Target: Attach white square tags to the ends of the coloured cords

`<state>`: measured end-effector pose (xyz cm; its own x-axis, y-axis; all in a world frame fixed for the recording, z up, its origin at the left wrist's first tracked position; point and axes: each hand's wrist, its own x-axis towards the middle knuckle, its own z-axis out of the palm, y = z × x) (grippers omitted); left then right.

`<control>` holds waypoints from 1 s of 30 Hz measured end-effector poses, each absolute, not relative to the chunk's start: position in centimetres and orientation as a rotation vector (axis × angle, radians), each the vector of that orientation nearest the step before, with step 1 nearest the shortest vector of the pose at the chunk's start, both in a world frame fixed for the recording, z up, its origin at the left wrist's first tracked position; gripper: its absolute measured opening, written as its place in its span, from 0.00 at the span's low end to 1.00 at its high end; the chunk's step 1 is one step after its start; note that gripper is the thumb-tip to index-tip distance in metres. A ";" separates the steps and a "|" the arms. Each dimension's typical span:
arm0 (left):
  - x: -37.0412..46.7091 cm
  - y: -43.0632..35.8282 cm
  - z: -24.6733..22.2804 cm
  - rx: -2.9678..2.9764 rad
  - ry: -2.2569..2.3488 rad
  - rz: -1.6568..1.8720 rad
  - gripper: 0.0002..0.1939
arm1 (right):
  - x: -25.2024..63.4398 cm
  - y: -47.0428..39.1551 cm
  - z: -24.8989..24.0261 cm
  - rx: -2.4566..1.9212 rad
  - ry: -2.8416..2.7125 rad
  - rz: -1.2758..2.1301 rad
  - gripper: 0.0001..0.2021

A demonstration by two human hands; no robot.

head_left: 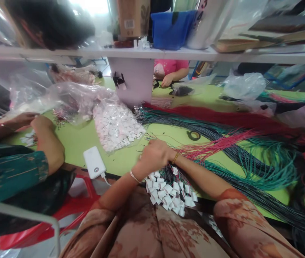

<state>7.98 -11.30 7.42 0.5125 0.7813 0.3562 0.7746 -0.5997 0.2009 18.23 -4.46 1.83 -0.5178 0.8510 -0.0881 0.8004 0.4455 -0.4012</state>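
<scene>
Nearest you, against the front of your patterned clothing (141, 229), hung a cluster of white pieces (165, 193) at the table's edge. They were small, blocky and matt, crowded at many angles, with thin dark wires (170, 175) running up among them and a printed white tag (175, 171) near the top.

Just above, your left hand (146, 161) and right hand (160, 147) met over the green table (117, 165), overlapping. Both had their fingers bent inward; your knuckles hid the tips, so I cannot tell how tightly they were closed or what they held.

Pink wires (217, 146) spread rightward from beside your right hand, fine and loosely fanned, across smooth dark strands and tangled green wires (273, 168). A white power bank (94, 162) lay to your left. Beyond your hands were a black tape roll (194, 135), a clear bag (118, 125) packed with more white pieces, and a long dark-red bundle (217, 116). Farthest, across the table, was a co-worker's hand (168, 79).
</scene>
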 end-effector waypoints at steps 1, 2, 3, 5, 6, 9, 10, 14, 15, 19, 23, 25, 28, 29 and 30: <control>6.5 -9.8 7.5 2.604 1.616 0.558 0.13 | 18.3 -4.6 1.8 -1.486 -2.557 0.582 0.11; 5.0 -8.4 7.4 2.484 1.822 0.441 0.13 | 18.4 -4.8 1.8 -1.515 -2.543 0.544 0.12; 3.6 -7.1 7.2 2.375 2.002 0.329 0.13 | 18.5 -4.9 1.9 -1.540 -2.519 0.507 0.12; 1.3 -5.2 6.6 2.252 2.161 0.118 0.16 | 18.8 -5.1 1.9 -1.544 -2.446 0.476 0.12; 0.5 -4.6 6.1 2.226 2.169 0.038 0.17 | 19.0 -5.1 1.8 -1.517 -2.401 0.496 0.11; -0.7 -3.8 4.7 2.237 2.144 -0.011 0.17 | 19.3 -4.6 1.2 -1.348 -2.218 0.669 0.07; -0.7 -3.8 4.4 2.251 2.122 0.009 0.17 | 19.3 -4.4 0.9 -1.288 -2.142 0.736 0.06; -0.6 -4.2 4.2 2.221 2.039 0.161 0.14 | 19.1 -3.9 0.2 -1.124 -1.895 0.953 0.06; -0.5 -4.4 4.4 2.179 2.027 0.275 0.13 | 19.0 -3.9 0.1 -1.102 -1.857 0.999 0.06; 0.2 -4.7 4.9 1.747 1.671 0.920 0.11 | 18.8 -4.2 0.5 -1.076 -1.770 1.093 0.08; 1.0 -4.1 4.4 1.090 1.151 1.067 0.14 | 19.0 -4.6 1.0 -1.084 -1.735 1.065 0.09; 1.2 -3.8 3.8 0.868 1.014 1.068 0.15 | 19.2 -4.8 1.4 -1.094 -1.713 1.045 0.09; 1.3 -3.6 3.1 0.706 0.924 1.073 0.13 | 19.2 -4.9 1.8 -1.128 -1.670 1.024 0.10; 1.3 -3.7 2.9 0.692 0.902 1.061 0.12 | 19.2 -4.9 2.0 -1.140 -1.659 1.023 0.11; 1.3 -3.7 2.8 0.688 0.876 1.044 0.13 | 19.2 -4.9 2.1 -1.150 -1.652 1.024 0.12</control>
